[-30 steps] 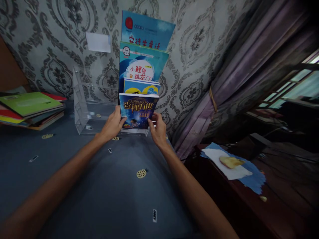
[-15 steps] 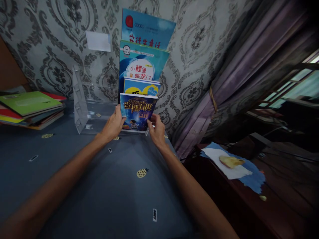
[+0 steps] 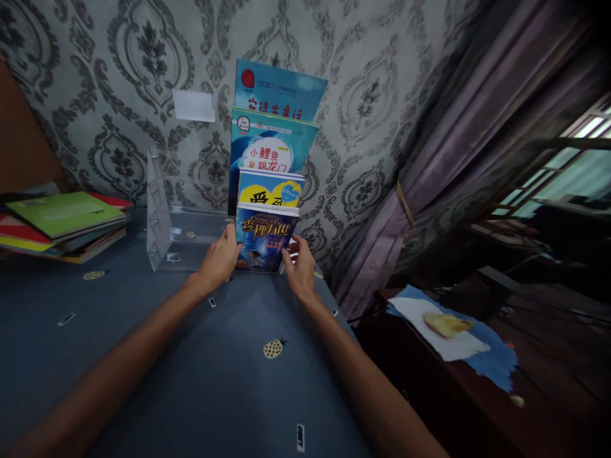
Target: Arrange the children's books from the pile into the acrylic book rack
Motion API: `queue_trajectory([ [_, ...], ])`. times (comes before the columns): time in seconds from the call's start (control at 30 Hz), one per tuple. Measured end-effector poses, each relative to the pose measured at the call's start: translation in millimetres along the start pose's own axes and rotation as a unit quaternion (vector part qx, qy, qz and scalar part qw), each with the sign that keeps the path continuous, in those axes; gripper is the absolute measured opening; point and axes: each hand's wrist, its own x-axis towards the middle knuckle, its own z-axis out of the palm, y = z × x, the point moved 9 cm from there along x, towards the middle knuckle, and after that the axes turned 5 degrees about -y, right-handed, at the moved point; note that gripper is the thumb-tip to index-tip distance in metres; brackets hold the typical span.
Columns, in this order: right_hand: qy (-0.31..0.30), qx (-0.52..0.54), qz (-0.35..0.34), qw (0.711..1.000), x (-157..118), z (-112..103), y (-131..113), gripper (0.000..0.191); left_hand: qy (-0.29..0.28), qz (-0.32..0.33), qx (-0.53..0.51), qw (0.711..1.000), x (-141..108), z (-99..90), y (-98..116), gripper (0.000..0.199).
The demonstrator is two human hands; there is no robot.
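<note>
Books [image 3: 71, 217] (loosely piled) near rack [image 3: 158, 222]

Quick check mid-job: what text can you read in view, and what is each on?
"安徒生童话": light-blue rear book, lower edge covered.
"小鲤鱼跳龙门": teal book.
"爱": blue-and-yellow book; the next character is cut off.
"查理九世", apparently: dark-blue front book; other lettering blurred.
Cover small print and tablecloth labels: too small or blurred.

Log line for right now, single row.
left hand: on dark-blue book, left edge | right hand: same book, right edge | rack: clear, books upright
</note>
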Motion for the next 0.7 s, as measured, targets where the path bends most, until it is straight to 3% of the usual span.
queue_trajectory([
  [0.7, 0.008, 0.108, 0.059, 0.992, 12, 3, 16, 0.032, -0.04, -0.034, 0.073, 0.996, 1, 13.1, -8, 0.066],
])
